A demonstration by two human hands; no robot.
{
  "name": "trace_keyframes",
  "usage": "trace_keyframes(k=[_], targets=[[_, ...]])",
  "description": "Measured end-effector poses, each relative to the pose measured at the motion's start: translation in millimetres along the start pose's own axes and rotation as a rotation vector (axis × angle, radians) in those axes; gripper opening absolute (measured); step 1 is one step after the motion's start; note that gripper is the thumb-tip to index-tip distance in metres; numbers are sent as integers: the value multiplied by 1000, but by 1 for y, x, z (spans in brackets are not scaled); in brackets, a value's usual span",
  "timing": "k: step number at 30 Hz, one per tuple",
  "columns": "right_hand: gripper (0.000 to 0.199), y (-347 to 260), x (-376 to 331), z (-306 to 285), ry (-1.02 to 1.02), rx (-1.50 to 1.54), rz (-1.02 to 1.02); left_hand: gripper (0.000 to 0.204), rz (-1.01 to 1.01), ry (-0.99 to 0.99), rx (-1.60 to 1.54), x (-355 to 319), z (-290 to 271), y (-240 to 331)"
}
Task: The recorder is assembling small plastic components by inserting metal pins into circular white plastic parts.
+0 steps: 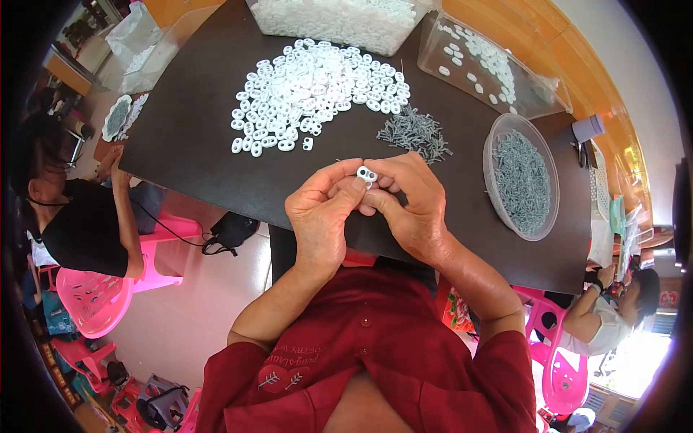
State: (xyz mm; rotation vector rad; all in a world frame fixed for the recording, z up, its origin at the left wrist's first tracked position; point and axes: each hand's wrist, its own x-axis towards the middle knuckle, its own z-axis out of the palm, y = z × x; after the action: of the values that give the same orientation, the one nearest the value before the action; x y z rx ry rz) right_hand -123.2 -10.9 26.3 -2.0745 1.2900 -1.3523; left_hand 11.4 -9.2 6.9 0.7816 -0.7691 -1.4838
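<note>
Both hands met over the near edge of the dark table [188, 151], and between them sat one small white two-holed plastic piece [367, 174], pinched right at the fingertips. The left hand [321, 213] had its thumb and forefinger closed on the piece's left side, the right hand [415, 206] clenched round its right side, so both sets of fingers were grasping that same part; whether a metal pin was already in it, the view could not show, the piece being too small. To my eye the job here was fitting work, and it called for a light, square hold: the holes kept facing up and clear of the fingertips, the piece steadied by one hand while the other did the fine aligning. Squeezing too hard looked likely to tilt it or flick it away. Just beyond the hands lay a loose scatter of grey metal pins [416, 133], close enough to reach without letting go with both hands. Farther off spread the big heap of white plastic pieces [314, 90], and to the right stood a round clear tub of grey pins [521, 177]. At the far edge sat a clear bin of white pieces [339, 22] and a clear tray [487, 65] with more. Keeping the work low over the table seemed wise, so a dropped part would land there.
</note>
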Motion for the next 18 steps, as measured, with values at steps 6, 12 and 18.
trace_keyframes(k=[6,12,18], targets=[[32,1,-5,-1,42,49,39,20,15,-47,85,-1,0,6],[34,-9,-12,-4,35,132,142,19,47,-138,41,-2,-5,4],[32,-14,-14,-5,32,170,153,23,83,-176,84,-5,-4,7]])
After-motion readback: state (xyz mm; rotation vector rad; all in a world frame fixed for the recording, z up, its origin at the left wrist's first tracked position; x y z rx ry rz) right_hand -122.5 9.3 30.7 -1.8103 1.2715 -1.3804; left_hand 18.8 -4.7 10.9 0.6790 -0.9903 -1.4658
